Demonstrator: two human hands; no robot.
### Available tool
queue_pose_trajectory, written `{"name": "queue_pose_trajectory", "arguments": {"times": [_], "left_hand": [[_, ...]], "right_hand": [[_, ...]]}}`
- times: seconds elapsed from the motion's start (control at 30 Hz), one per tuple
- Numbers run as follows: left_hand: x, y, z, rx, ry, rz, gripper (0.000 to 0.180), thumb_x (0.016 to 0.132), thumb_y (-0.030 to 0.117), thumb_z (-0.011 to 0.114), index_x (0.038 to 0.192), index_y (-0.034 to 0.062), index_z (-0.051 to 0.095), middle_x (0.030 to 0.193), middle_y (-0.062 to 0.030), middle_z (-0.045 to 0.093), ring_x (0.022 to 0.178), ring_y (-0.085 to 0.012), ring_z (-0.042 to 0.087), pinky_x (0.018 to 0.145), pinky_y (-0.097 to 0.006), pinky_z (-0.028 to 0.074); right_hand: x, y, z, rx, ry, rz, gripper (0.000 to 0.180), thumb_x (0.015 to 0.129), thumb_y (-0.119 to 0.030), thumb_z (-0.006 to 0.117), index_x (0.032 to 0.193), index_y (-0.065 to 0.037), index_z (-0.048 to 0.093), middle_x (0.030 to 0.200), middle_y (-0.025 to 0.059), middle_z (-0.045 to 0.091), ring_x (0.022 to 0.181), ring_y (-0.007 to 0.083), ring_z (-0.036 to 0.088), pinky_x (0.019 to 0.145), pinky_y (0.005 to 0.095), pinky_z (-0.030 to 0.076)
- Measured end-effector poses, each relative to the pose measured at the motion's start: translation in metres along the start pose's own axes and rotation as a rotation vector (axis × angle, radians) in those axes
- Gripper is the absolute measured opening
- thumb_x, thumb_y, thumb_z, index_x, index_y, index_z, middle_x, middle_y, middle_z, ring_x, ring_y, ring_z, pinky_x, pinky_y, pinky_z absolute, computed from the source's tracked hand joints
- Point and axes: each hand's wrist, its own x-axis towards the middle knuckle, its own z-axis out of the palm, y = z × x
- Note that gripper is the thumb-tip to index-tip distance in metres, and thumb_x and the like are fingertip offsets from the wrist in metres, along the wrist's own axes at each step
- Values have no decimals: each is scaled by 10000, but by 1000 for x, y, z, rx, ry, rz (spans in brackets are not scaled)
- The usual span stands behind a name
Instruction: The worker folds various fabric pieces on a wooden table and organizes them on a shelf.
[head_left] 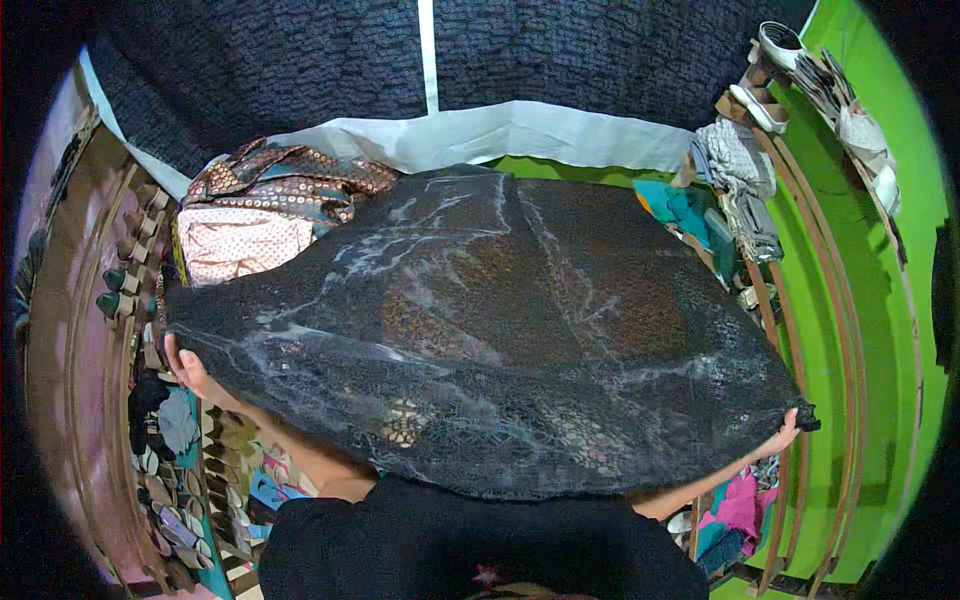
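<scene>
a sheer black lace cloth point(470, 330) is spread wide between the two hands, in front of the person's black t-shirt point(420, 550), with creases and paler streaks across it.

the left hand point(203, 383) is at the lace cloth's left end, its thumb and fingers nearly closed on the edge; the fingertips are partly hidden. the right hand point(782, 435) grips the lace cloth's right end, fingers curled tightly round a bunched bit of it, a dark tip poking out beyond them.

just beyond the lace cloth, on its left, lie a pale pink dotted cloth point(240, 248) and, behind that, a brown patterned cloth point(275, 185). farther beyond it hangs a dark textured curtain point(270, 60). past the lace cloth's upper right are a teal cloth point(682, 212), a folded grey-and-white cloth point(738, 160) and a white shoe point(757, 108). below its right end is a magenta cloth point(738, 512).
</scene>
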Motion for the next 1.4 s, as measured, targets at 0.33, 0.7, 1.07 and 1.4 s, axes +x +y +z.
{"name": "queue_pose_trajectory", "arguments": {"times": [0.33,0.7,1.07,1.4], "left_hand": [[-29,-118,223,-221,-306,-89,171,772,29,593,920,-52,571,896,-83,580,811,-137,545,750,-221,441],[-150,-262,221,482,-470,163,514,682,179,675,1103,-6,445,1131,-180,456,1065,-314,421,930,-385,301],[-224,-273,159,514,-306,-1189,398,740,286,648,866,-69,520,778,-101,584,551,-207,528,584,-320,436],[-178,-199,147,668,-446,-197,392,854,262,499,734,-110,482,674,-204,532,628,-245,505,621,-375,398]], "right_hand": [[16,108,234,-238,-197,16,285,700,-172,646,841,22,492,823,111,540,682,222,546,594,367,481],[-105,262,351,-353,-1189,-196,470,786,-148,545,1185,21,363,1247,204,366,1158,317,353,986,371,244],[-180,310,218,-1169,-1599,-278,553,812,-427,453,1296,-195,323,1402,87,138,1278,364,65,955,625,-3],[-183,305,185,-1337,-1693,-248,612,807,-470,433,1336,-240,226,1423,46,41,1286,362,-21,945,634,-8]]}}
